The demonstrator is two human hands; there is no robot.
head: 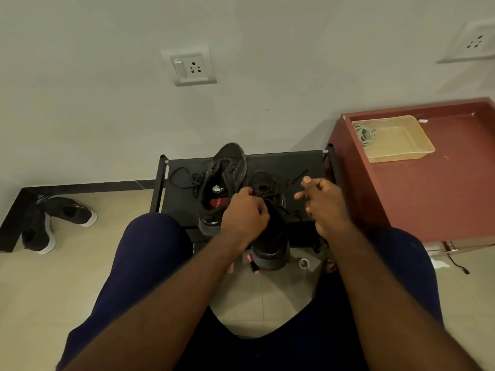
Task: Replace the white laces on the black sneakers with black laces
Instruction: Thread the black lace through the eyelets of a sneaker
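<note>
Two black sneakers sit on a low black rack [281, 160]. The near sneaker [270, 236] is at the rack's front edge with its heel hanging over toward the person. The other sneaker [225, 178] lies just left of it and touches it, toe toward the back edge.

We mark the left hand [245, 211] on the near sneaker's eyelet rows. Its fingers [258, 210] are curled tight and seem to pinch the black lace [281, 207]; the contact itself is hidden.

The right hand [325, 203] hovers just right of the sneaker, apart from it. Its fingers [298, 195] are loosely spread, thumb and index apart, and we see nothing clearly held.

Key relation: the lace runs from under the left fingers out to the right and slightly forward, toward the right hand. The sneaker's long axis runs front to back, so the eyelet rows run away from the person. We judge the right hand is nearer the lace's free run and the left is already at the eyelets.

A spare lace [187, 178] lies bunched near the rack's left edge, well apart from both hands.
</note>
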